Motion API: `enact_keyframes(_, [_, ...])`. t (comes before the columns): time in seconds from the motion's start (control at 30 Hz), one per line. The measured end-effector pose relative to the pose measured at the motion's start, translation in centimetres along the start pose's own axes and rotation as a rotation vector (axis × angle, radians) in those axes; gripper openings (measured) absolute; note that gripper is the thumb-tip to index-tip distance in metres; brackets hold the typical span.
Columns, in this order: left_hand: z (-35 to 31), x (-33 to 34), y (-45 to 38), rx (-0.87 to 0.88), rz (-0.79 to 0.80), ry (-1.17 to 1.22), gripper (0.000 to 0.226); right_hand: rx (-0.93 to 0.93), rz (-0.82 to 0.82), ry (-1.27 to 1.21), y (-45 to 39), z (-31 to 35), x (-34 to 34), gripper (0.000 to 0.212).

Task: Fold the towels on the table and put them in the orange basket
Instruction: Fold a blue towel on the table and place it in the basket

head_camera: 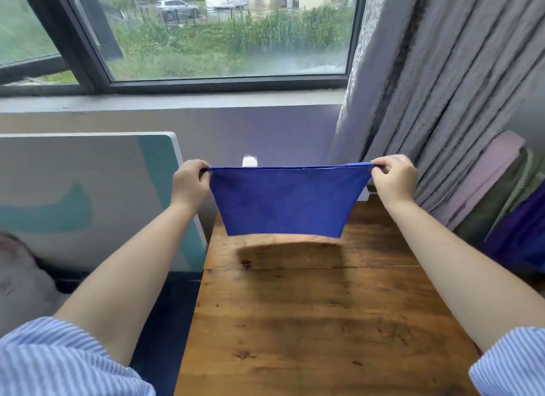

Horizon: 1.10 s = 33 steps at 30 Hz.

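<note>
Wooden table (309,322) by the window, no orange basket in view. Left hand (190,179) & right hand (393,177) each pinch a top corner of the blue towel (284,201) — stretched taut, hanging above the tabletop. Looks like fold is just starting; basket step still to do.

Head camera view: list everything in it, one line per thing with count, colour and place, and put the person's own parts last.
towel: one, blue, held up stretched in the air above the far end of the table
table: one, brown wood, centre foreground, with the towel's shadow on it
window: one, dark frame, top, looking onto greenery and parked cars
curtain: one, grey, right of the window
panel: one, white with teal shapes, left of the table
fabrics: several, pink, green and dark blue, far right edge
orange basket: none in view
sleeves: two, blue-and-white striped, bottom corners
left hand: pinches the towel's top left corner
right hand: pinches the towel's top right corner
</note>
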<state>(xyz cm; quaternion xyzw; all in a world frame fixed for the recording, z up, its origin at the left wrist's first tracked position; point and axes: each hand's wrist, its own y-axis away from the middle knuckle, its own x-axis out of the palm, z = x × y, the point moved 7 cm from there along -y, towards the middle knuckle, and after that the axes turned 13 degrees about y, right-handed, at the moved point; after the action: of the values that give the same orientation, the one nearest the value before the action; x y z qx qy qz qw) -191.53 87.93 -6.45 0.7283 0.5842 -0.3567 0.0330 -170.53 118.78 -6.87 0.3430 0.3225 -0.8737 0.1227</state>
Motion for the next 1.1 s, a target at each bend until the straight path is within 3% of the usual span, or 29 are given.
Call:
enact_keyframes(0.1, [1.2,0.5,1.5,-0.001,0.032,0.04,0.021,-0.098,-0.023,0.006,1.5,-1.3,0.4,0.021])
enact_keyframes(0.17, [3.2,1.7,3.4,-0.04,0.133,0.006,0.019,-0.178,0.041,0.049,3.7,-3.1,1.5,0.017])
enact_keyframes(0.33, [8.3,6.4,10.3,-0.074,0.545,-0.19,0.016,-0.341,0.23,0.2,11.8,-8.5,4.3,0.018])
enact_keyframes(0.43, [11.9,8.7,15.2,-0.181,0.757,-0.296,0.017,-0.326,0.391,0.347,17.5,-12.4,5.7,0.009])
enact_keyframes(0.53, [15.1,10.5,20.3,-0.226,0.965,-0.449,0.018,-0.346,0.682,0.53,23.5,-15.6,7.5,0.031])
enact_keyframes(0.63, [16.9,12.1,24.5,-0.142,1.142,-0.597,0.022,-0.42,0.815,0.647,27.6,-17.4,8.3,0.041])
enact_keyframes(0.77, [19.1,12.9,28.7,-0.064,1.246,-0.718,0.025,-0.485,0.892,0.699,31.0,-18.4,9.0,0.044])
enact_keyframes(0.93, [21.0,12.7,31.9,-0.115,1.239,-0.721,0.024,-0.537,0.903,0.749,32.7,-19.4,9.4,0.043])
enact_keyframes(1.1, [21.0,12.3,33.0,-0.113,1.227,-0.676,0.021,-0.524,1.066,0.743,34.3,-18.7,9.3,0.029])
